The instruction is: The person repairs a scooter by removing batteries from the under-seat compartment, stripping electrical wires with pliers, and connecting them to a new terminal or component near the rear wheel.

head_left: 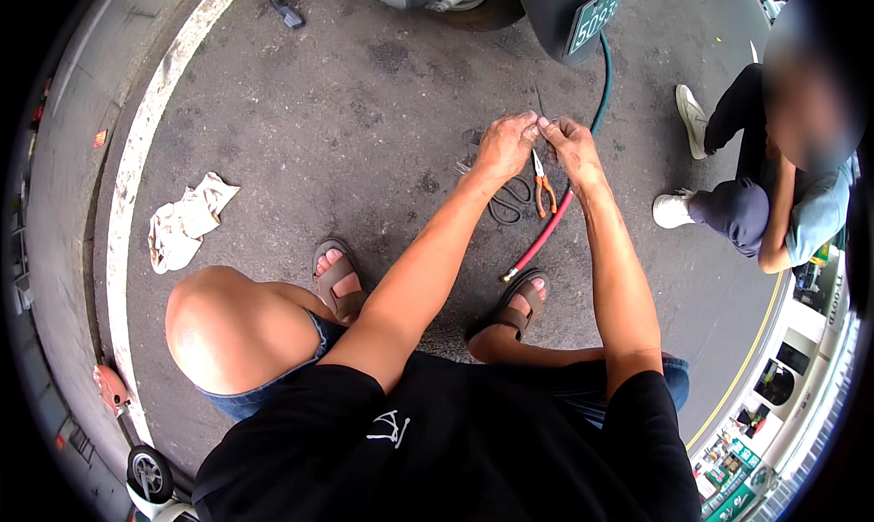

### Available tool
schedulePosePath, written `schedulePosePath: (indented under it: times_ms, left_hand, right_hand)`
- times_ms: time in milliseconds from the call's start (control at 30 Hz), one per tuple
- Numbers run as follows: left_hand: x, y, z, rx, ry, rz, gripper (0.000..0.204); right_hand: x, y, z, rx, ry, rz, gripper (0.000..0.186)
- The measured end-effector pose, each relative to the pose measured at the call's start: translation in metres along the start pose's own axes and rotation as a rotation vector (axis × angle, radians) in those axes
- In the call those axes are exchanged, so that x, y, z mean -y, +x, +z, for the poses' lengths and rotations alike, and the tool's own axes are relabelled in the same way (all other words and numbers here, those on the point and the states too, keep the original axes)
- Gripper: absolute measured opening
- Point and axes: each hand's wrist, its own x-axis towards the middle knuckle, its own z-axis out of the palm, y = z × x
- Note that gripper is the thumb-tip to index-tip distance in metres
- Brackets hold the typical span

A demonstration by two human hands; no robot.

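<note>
My left hand (506, 147) and my right hand (571, 149) nearly meet at the fingertips, both pinched around something small that I cannot make out, near a thin dark strand (539, 97). Orange-handled needle-nose pliers (546, 197) lie on the pavement just below my fingers. A looped black cord (505, 215) rests left of the pliers, partly hidden by my left hand and forearm. A red hose (544, 235) with a brass end (510, 273) runs beside the pliers, and a teal hose (606, 71) curves up toward a scooter (473, 3).
A person (801, 203) in a light blue shirt crouches at the right. A crumpled cloth (187, 223) lies on the left, beside a white painted line (137, 176) and curb (91, 203). A wheeled vehicle (146, 476) shows at the lower left, storefront items (774, 385) at the lower right.
</note>
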Motion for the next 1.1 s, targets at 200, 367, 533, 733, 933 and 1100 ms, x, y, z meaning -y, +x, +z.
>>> schedulePosePath:
  times_ms: [200, 367, 533, 733, 933, 1100]
  left_hand:
    - [0.016, -0.002, -0.007, -0.026, 0.167, -0.016, 0.018]
    - [0.026, 0.002, -0.023, -0.073, 0.218, -0.064, 0.017]
    - [0.03, 0.0, -0.031, -0.065, 0.201, -0.106, 0.013]
    - [0.029, -0.003, -0.029, -0.106, 0.233, -0.108, 0.013]
    - [0.028, -0.004, -0.025, -0.157, 0.178, -0.139, 0.014]
    - [0.032, 0.021, -0.038, -0.202, -0.477, -0.567, 0.017]
  right_hand:
    - [-0.009, 0.004, 0.046, -0.172, 0.186, -0.004, 0.033]
    - [-0.006, 0.01, 0.071, -0.21, 0.185, -0.067, 0.034]
    - [-0.003, -0.003, 0.074, -0.156, 0.156, -0.129, 0.032]
    - [0.0, -0.013, 0.07, -0.096, 0.157, -0.119, 0.034]
    - [-0.006, -0.014, 0.074, -0.095, 0.188, -0.135, 0.034]
    - [-0.02, -0.013, 0.068, 0.004, 0.742, -0.008, 0.029]
